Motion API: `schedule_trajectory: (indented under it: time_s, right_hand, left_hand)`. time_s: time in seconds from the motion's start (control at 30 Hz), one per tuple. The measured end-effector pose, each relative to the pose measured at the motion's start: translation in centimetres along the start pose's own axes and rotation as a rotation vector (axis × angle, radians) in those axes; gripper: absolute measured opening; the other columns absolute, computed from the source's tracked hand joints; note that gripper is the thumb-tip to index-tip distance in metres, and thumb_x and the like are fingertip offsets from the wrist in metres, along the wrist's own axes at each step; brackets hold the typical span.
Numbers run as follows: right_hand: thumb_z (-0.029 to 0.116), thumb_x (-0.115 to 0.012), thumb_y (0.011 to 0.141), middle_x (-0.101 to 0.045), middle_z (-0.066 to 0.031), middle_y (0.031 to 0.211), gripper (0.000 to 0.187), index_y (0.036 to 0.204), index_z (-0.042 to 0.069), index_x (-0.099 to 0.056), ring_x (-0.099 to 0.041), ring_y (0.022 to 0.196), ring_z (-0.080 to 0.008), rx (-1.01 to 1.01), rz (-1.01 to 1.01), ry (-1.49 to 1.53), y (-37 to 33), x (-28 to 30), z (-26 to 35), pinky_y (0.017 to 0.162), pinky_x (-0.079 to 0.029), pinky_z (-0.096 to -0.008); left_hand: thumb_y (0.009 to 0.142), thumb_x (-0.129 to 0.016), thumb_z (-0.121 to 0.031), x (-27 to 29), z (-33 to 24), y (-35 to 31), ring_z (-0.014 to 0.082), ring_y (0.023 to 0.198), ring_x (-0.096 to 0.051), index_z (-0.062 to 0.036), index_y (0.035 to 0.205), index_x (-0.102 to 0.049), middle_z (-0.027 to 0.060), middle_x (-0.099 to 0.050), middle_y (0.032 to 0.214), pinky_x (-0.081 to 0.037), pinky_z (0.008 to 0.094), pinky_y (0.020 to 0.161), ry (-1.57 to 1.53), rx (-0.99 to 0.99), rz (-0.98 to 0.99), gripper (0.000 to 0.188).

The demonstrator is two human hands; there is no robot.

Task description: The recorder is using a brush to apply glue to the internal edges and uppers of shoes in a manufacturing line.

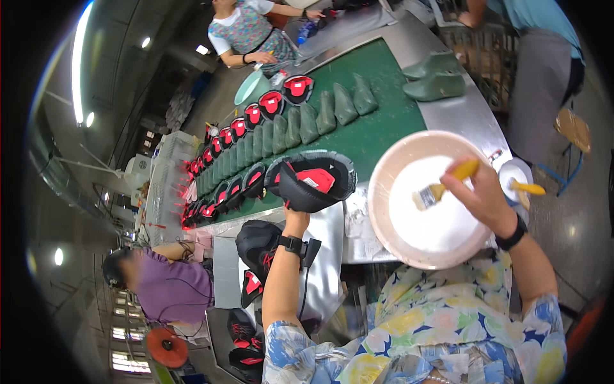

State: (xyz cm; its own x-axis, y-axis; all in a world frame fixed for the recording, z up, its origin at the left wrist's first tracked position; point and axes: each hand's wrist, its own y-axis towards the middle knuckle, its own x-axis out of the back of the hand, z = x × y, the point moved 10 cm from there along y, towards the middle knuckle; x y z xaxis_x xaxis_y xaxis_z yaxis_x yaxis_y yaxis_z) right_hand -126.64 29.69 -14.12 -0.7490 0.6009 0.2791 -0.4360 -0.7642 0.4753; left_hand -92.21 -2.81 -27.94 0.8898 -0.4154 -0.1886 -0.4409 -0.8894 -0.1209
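There is room to pass over the belt [384, 125] between lasts [345, 107] and bowl [382, 192]. Uppers [271, 103] block the belt's left side.

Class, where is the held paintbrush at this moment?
In the head view, right of centre, the paintbrush is in the right hand, over or touching white liquid in the pale basin.

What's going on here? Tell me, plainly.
The person's bare left hand holds up a black, red-lined shoe upper. The bare right hand grips a yellow-handled flat paintbrush, its bristles over white liquid in a round, pale pink basin; whether they touch it is hard to tell. Beyond, dark green shoe lasts and more black-and-red uppers sit in rows on a long green work surface.
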Motion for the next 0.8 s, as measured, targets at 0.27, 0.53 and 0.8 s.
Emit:
schedule_trajectory:
  time_s: [0.27,0.53,0.8]
  right_hand:
    - [0.004,-0.071,0.088,-0.065,-0.0071,0.092,0.014,0.097,0.001,-0.060,-0.063,0.087,-0.0139,-0.382,0.167,0.200,-3.0,-3.7,-4.9,0.079,-0.050,-0.0271]
    - [0.003,-0.061,0.096,-0.062,-0.0063,0.095,0.006,0.101,0.001,-0.058,-0.062,0.091,-0.0129,-0.535,0.152,0.188,-3.1,-3.0,-7.4,0.082,-0.049,-0.0246]
    - [0.009,-0.064,0.096,-0.063,-0.0040,0.095,0.012,0.103,0.001,-0.058,-0.062,0.085,-0.0126,-0.482,0.182,0.119,-2.7,-2.6,-9.8,0.077,-0.051,-0.0254]
  left_hand:
    - [0.103,-0.044,-0.001,5.2,5.3,10.2,0.0328,0.119,-0.061,-0.0166,0.145,-0.034,0.0124,-0.053,0.138,-0.059,0.0495,0.089,-0.057,-0.043,-0.134,0.046]
    - [0.075,-0.055,0.003,10.7,-1.7,7.1,0.0426,0.112,-0.059,-0.0031,0.138,-0.050,0.0262,-0.060,0.123,-0.044,0.0448,0.102,1.177,-0.299,-0.557,0.064]
    - [0.067,-0.059,0.001,9.7,-7.1,-16.1,0.0429,0.127,-0.047,-0.0091,0.130,-0.060,0.0222,-0.052,0.137,-0.040,0.0516,0.104,1.838,-0.481,-0.265,0.064]
